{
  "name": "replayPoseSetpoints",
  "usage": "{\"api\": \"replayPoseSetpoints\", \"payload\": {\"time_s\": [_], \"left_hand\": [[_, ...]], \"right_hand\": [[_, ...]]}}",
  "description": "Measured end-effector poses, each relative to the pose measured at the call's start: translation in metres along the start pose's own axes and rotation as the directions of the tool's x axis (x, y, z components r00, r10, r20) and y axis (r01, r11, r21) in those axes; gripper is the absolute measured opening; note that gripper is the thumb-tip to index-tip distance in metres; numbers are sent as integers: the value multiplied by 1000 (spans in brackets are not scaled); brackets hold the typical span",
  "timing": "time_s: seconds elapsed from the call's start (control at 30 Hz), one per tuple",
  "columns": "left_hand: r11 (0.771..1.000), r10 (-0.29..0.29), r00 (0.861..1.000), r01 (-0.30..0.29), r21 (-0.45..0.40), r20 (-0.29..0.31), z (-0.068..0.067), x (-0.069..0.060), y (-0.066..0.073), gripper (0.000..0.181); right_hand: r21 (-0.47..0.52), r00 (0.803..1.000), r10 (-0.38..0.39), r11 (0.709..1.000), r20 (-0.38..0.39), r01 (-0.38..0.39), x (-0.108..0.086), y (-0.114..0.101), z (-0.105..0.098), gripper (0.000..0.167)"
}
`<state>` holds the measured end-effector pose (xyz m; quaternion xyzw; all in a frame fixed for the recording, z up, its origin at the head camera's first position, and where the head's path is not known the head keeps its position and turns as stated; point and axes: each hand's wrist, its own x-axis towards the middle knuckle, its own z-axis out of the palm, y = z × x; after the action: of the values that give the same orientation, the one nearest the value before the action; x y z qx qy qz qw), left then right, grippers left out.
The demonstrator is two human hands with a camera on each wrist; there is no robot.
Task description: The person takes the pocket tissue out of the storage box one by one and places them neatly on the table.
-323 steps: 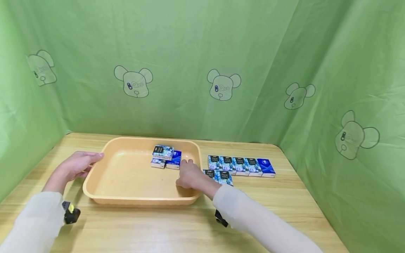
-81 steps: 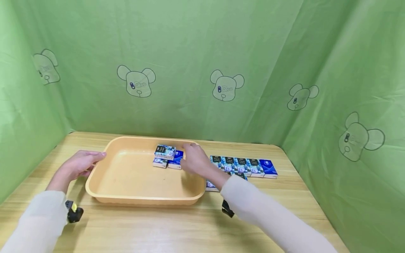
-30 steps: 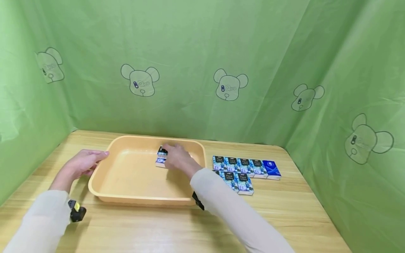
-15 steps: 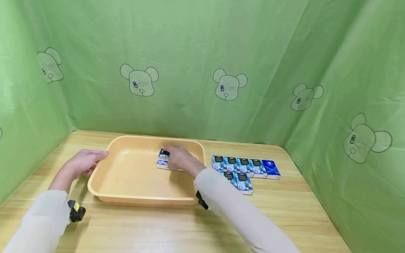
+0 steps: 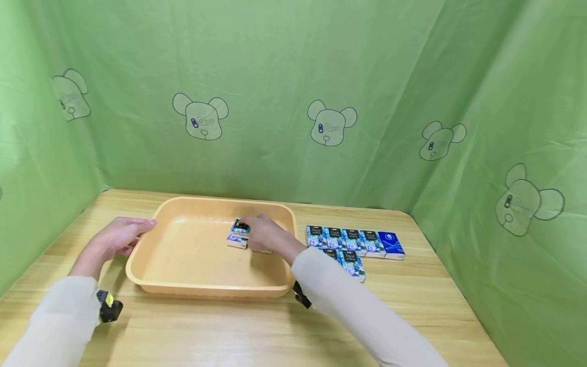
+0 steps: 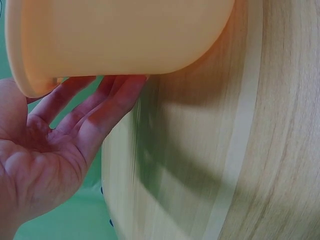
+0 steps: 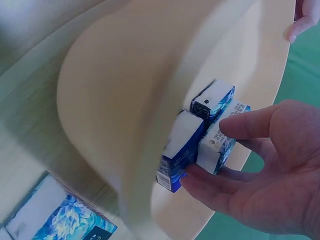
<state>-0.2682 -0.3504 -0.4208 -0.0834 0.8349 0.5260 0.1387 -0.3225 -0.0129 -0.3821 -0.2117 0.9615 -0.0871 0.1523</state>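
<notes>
My left hand (image 5: 120,238) holds the left rim of the peach plastic tray (image 5: 183,285), thumb over the edge and fingers against the outer wall (image 6: 110,55). Inside the tray at the right, my right hand (image 5: 265,235) pinches a floral tissue pack (image 7: 214,142) between thumb and fingers. This pack lies on top of others. Beneath or beside it are a dark blue tissue pack (image 7: 181,147) and another floral pack (image 7: 212,100). In the head view my right hand covers much of this group.
On the wooden table (image 5: 206,331) right of the tray, a back row holds several floral packs (image 5: 335,238) and one blue pack (image 5: 391,243) at its right end. A front row of floral packs (image 5: 352,265) is partly behind my right sleeve. Green cloth (image 5: 257,102) surrounds the table.
Over the last second my right hand and the packs in the tray have shifted slightly right and nearer. Since the oldest frame, the front row has gained a floral pack at its right end.
</notes>
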Motion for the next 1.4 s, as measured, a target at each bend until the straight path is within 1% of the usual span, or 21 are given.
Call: {"api": "replayPoseSetpoints", "payload": {"time_s": [0.13, 0.33, 0.5, 0.63, 0.77, 0.97, 1.17, 1.4], "left_hand": [[1000, 2, 1000, -2, -4, 4, -1, 0, 0, 73], [1000, -3, 1000, 3, -14, 6, -1, 1, 0, 73], [1000, -6, 1000, 6, -16, 8, -1, 1, 1, 73], [1000, -9, 1000, 9, -19, 9, -2, 1, 1, 73], [1000, -9, 1000, 9, -17, 7, -2, 2, 1, 74], [1000, -8, 1000, 8, -16, 8, -2, 1, 0, 73], [1000, -6, 1000, 6, -25, 10, -2, 1, 0, 73], [1000, -7, 1000, 7, -26, 11, -1, 2, 0, 73]], "right_hand": [[25, 1000, 8, 1000, 8, -8, -3, 1, 1, 79], [18, 1000, 4, 1000, -6, -4, -4, 2, 1, 78], [36, 1000, 15, 999, 1, -15, -6, 2, 0, 77], [39, 1000, 11, 999, 0, -11, -8, 3, -1, 70], [37, 1000, -3, 999, -31, 4, -11, 3, -1, 61], [29, 996, -37, 999, -77, 39, -11, 3, 2, 56], [12, 991, -100, 995, -95, 101, -11, 5, 4, 47], [-2, 989, -115, 993, -94, 116, -14, 5, 4, 41]]}}
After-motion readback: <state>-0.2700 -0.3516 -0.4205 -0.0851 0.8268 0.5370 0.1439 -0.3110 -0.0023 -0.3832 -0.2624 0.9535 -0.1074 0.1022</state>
